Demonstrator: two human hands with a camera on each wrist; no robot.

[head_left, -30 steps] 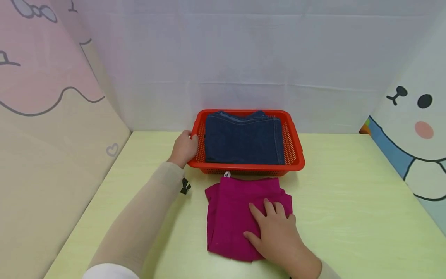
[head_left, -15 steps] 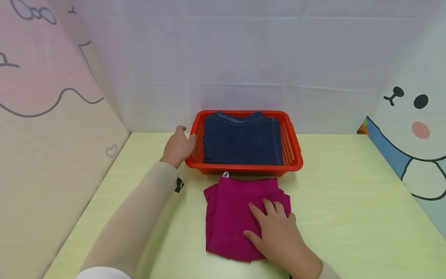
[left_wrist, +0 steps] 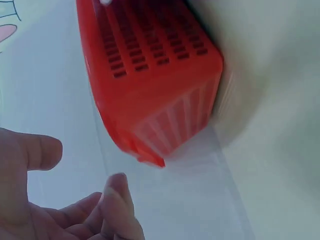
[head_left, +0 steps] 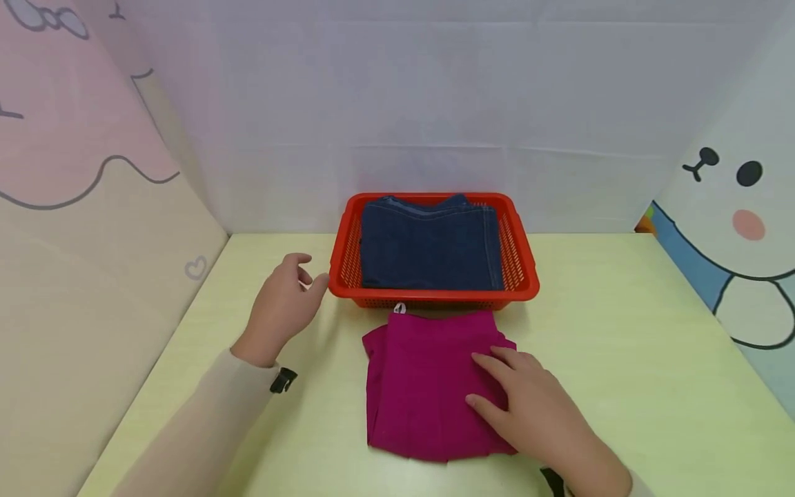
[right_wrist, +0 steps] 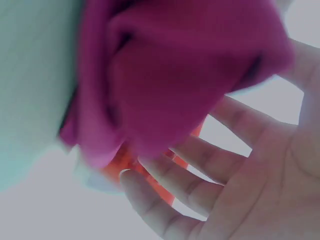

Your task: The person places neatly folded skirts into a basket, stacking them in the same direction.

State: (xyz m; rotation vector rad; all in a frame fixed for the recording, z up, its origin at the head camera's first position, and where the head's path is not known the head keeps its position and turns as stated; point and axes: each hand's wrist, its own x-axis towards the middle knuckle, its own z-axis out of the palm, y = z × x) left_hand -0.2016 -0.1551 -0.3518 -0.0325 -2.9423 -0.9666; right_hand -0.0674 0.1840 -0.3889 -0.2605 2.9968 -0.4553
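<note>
A folded magenta skirt [head_left: 428, 386] with a pleated lower edge and a small white tag lies on the table, in front of a red plastic basket [head_left: 435, 297]. Folded blue denim [head_left: 428, 248] fills most of that basket. My right hand [head_left: 537, 397] is at the skirt's right side with fingers spread over it; the right wrist view shows its straight fingers [right_wrist: 200, 155] along the cloth's edge. Left of the basket, my left hand [head_left: 282, 304] is in the air with relaxed fingers, holding nothing. Its thumb overlaps the basket's front left corner in the head view.
The pale yellow-green table [head_left: 621, 359] meets a white back wall [head_left: 435, 103] just behind the basket. Printed cartoon panels stand along both sides, a pink and cream one [head_left: 93, 241] at left and a white bear one [head_left: 739, 228] at right.
My left hand has let go of the basket's left rim and drawn back toward me and to the left. The right hand has shifted to the right on the skirt.
</note>
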